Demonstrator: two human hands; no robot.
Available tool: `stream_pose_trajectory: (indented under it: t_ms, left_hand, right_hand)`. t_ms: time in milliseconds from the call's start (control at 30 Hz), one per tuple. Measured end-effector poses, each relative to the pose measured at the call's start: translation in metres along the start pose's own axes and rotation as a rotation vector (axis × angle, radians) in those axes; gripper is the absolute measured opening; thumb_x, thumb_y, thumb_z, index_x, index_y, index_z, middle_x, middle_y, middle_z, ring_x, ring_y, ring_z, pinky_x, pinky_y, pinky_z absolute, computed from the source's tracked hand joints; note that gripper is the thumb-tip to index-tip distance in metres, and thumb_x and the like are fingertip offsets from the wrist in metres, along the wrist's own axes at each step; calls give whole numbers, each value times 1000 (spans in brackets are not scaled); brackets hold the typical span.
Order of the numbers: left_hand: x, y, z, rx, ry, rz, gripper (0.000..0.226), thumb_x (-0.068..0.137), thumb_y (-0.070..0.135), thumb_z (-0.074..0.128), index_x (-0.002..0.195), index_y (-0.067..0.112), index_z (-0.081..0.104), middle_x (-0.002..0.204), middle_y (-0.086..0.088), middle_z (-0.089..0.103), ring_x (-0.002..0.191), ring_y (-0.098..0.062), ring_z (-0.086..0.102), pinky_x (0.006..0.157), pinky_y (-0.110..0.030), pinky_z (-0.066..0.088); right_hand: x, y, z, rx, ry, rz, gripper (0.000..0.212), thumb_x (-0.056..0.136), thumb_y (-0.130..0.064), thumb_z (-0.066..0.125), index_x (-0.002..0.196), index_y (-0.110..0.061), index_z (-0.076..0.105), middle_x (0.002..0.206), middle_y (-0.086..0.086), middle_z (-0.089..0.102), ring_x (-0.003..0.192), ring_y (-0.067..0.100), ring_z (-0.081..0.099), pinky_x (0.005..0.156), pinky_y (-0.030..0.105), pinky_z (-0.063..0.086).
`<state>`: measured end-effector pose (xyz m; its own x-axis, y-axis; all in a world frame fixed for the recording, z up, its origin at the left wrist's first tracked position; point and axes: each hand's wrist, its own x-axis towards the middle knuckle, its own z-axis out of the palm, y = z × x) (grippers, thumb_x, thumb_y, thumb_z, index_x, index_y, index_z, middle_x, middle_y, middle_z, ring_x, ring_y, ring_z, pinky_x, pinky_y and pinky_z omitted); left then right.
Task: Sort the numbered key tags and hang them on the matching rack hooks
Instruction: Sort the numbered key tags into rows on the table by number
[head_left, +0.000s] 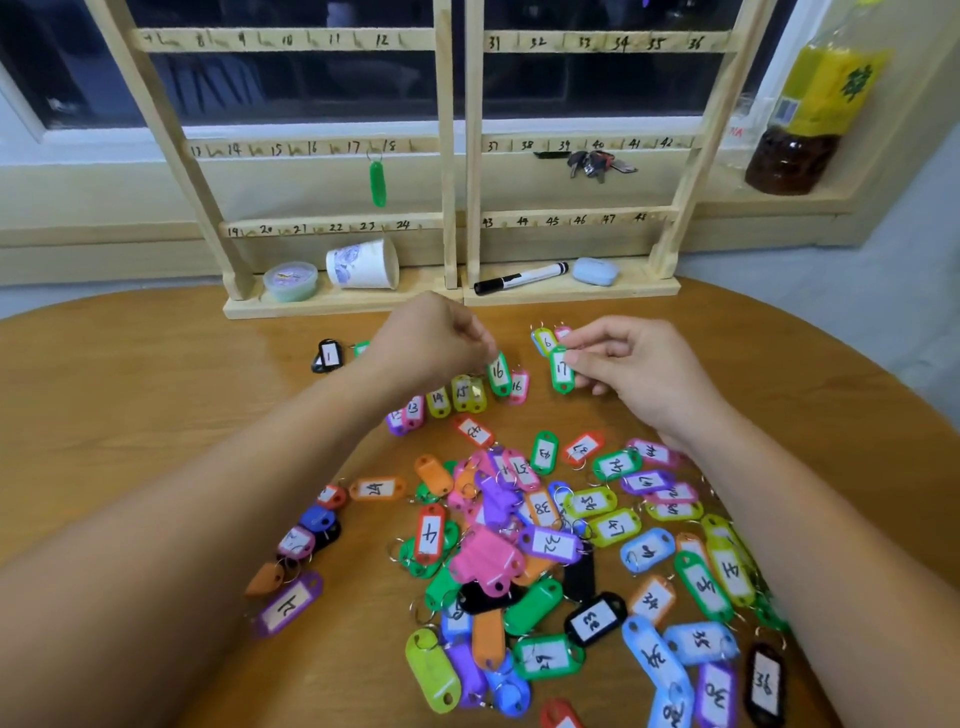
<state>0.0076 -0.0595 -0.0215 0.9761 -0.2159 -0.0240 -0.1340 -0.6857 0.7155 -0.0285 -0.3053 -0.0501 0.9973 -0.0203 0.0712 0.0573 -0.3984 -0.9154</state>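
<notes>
My left hand (434, 338) pinches the ring end of a green tag marked 16 (498, 373), which hangs over a short row of tags numbered 13 to 16 (441, 401). My right hand (628, 364) pinches a green tag marked 17 (561, 369), close to a yellow tag marked 6 (545, 341). A big heap of coloured numbered tags (545, 545) covers the near table. The wooden rack (457, 156) stands at the back, with one green tag (377, 182) hanging near hook 17/18 and a bunch of keys (597, 163) near hook 40.
On the rack's base lie a paper cup (363, 265), a small lidded tub (290, 280), a black marker (522, 278) and a blue case (596, 271). A black tag marked 1 (328, 355) lies at the left. A bottle (810, 104) stands on the sill at right.
</notes>
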Motion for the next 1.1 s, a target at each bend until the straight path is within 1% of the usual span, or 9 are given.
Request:
stream_pose_trajectory:
  t_ms: [233, 400, 567, 633, 700, 767, 867, 967, 1100]
  left_hand:
    - [25, 6, 12, 66, -84, -4, 5, 91, 28, 84, 88, 25, 83, 79, 8, 80, 71, 0, 73, 59, -12, 52]
    - [32, 7, 20, 114, -119, -10, 5, 89, 31, 86, 87, 28, 83, 85, 11, 78, 86, -5, 69, 76, -25, 52]
    - [33, 6, 22, 199, -115, 2, 6, 88, 31, 85, 86, 27, 83, 82, 9, 76, 75, -6, 65, 60, -20, 45]
    - [32, 5, 22, 222, -109, 18, 6, 88, 30, 85, 86, 26, 82, 82, 7, 76, 75, -9, 67, 58, -20, 44]
    - [31, 5, 24, 238, -99, 39, 6, 88, 30, 86, 87, 25, 82, 83, 6, 76, 79, -11, 68, 59, -21, 44]
    - [30, 5, 25, 247, -84, 53, 8, 88, 31, 86, 89, 24, 81, 85, 6, 75, 80, -11, 67, 59, -22, 43]
    - [29, 7, 26, 257, -54, 82, 14, 87, 33, 87, 91, 23, 78, 85, 7, 73, 80, -12, 67, 58, -22, 43]
    - [27, 7, 27, 227, -30, 79, 17, 85, 35, 88, 91, 25, 77, 83, 8, 73, 76, -12, 69, 53, -20, 43]
    - [24, 6, 22, 157, 5, 71, 10, 94, 35, 79, 92, 27, 74, 80, 6, 78, 76, -10, 74, 66, -29, 58]
  right_hand:
    - [-1, 4, 0, -35, 42, 9, 12, 94, -13, 79, 103, -20, 80, 83, -1, 79, 73, 9, 74, 63, 25, 55]
    - [0, 3, 7, -91, 78, 8, 9, 94, -12, 80, 101, -18, 78, 77, -2, 78, 71, 10, 75, 66, 31, 60]
    - [5, 2, 22, -244, 103, -10, 8, 90, -22, 84, 90, -24, 76, 71, -6, 75, 63, 5, 73, 63, 26, 52]
    - [7, 2, 26, -315, 117, -20, 9, 89, -27, 85, 86, -26, 76, 69, -7, 74, 68, 8, 71, 64, 24, 47]
    - [7, 2, 28, -392, 137, -46, 10, 89, -30, 84, 84, -28, 76, 70, -10, 71, 80, 13, 69, 70, 28, 50]
    - [6, 1, 30, -433, 142, -64, 10, 91, -30, 83, 86, -27, 75, 70, -11, 69, 77, 11, 68, 75, 30, 56]
    - [5, 0, 32, -456, 146, -88, 11, 92, -30, 82, 86, -25, 75, 68, -12, 67, 68, 5, 66, 71, 29, 57]
    - [4, -1, 31, -464, 147, -109, 11, 93, -31, 80, 85, -26, 75, 65, -13, 66, 64, 1, 63, 63, 24, 49]
    - [8, -4, 19, -446, 203, -106, 12, 97, -24, 69, 88, -27, 77, 80, -9, 75, 76, 5, 68, 65, 23, 50]
